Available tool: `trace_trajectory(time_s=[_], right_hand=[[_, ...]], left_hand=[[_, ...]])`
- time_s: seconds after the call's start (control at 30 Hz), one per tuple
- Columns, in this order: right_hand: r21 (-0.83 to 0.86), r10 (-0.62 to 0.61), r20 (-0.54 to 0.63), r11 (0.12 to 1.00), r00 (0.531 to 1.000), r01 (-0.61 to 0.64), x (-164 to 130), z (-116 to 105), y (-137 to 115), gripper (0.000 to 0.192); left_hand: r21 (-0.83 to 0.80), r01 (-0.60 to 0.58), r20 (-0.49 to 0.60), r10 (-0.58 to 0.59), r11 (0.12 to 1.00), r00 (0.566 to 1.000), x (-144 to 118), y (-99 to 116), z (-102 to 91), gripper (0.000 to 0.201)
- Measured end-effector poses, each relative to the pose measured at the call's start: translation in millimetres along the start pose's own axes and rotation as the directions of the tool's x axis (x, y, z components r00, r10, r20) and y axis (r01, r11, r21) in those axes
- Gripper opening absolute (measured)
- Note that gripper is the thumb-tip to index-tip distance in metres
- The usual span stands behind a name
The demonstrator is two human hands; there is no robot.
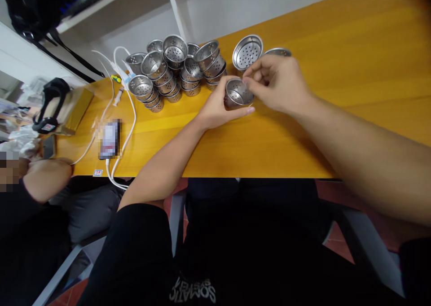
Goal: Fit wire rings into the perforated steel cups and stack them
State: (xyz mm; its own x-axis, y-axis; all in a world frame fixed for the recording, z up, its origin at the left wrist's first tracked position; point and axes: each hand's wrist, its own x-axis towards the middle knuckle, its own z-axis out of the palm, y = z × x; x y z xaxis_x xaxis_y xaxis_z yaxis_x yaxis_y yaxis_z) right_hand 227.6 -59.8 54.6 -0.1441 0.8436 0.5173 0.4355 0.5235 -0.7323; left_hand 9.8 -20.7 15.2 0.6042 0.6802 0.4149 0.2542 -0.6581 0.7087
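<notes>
My left hand (218, 104) is wrapped round a small perforated metal cup (237, 93), its mouth tilted up towards me. Above the cup's right rim, my right hand (274, 79) is closed, thumb and fingers pinched together; what sits in the pinch, if anything, is too small to make out. Just behind my hands stands a perforated metal strainer cup (248, 52) with a wide rim. A second wide-rimmed metal piece (279, 51) shows partly behind my right hand.
Stacks of perforated metal cups (158, 70) stand left of my hands near the wall. A phone (110, 139) with white cables (134, 113) lies on the yellow table (188, 149). Farther left are a cardboard box (76, 111), a black headset (54, 104) and another person's arm (49, 178).
</notes>
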Motion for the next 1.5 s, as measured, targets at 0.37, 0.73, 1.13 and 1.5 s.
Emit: trace_trajectory(time_s=[0.37, 0.73, 1.13, 1.5], right_hand=[[0.297, 0.005, 0.240, 0.952, 0.971, -0.079, 2.2, -18.8, -14.6, 0.070], [0.150, 0.126, 0.176, 0.977, 0.976, -0.153, 0.0, -9.6, -17.2, 0.073], [0.136, 0.121, 0.177, 0.980, 0.977, -0.146, -0.5, -7.3, -12.5, 0.069], [0.181, 0.092, 0.168, 0.976, 0.981, -0.123, -1.1, -5.5, -14.1, 0.067]], left_hand=[[-0.137, 0.063, 0.000, -0.063, 0.989, 0.998, -0.3, 4.3, -4.9, 0.094], [0.045, 0.010, -0.010, -0.010, 0.999, 1.000, -2.2, 6.6, -4.2, 0.077], [0.025, -0.059, 0.008, 0.059, 0.998, 0.998, 3.8, -16.1, -1.0, 0.087], [0.135, 0.060, 0.011, -0.062, 0.989, 0.998, -0.8, 5.8, -5.6, 0.070]])
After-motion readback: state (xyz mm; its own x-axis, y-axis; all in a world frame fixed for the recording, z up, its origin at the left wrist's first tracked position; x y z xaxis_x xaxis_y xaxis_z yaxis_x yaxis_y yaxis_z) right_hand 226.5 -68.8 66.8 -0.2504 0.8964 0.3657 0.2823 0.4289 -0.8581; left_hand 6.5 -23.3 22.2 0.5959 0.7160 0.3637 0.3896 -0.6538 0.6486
